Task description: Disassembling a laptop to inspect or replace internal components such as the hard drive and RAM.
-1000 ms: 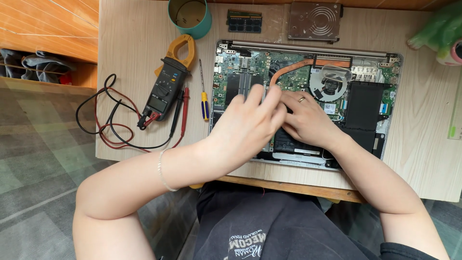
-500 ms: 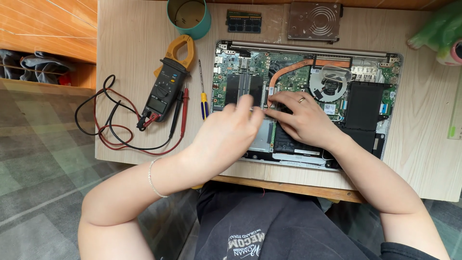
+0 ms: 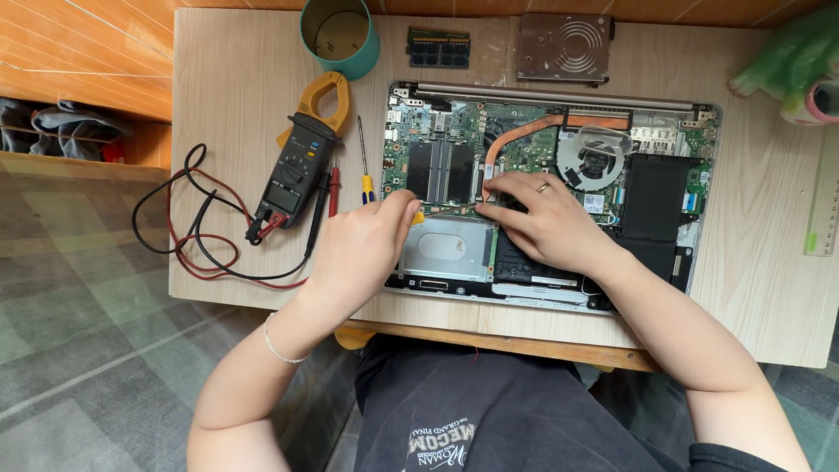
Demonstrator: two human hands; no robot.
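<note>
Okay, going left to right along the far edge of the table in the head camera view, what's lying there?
Teal cup → green memory stick → bare hard drive → green soft toy at the right edge.

Your left hand (image 3: 363, 253) curled in loose fist, thumb and forefinger pinched together. Your right hand (image 3: 542, 223) flat, fingers spread forward, ring on one finger. Both forearms angled inward.
</note>
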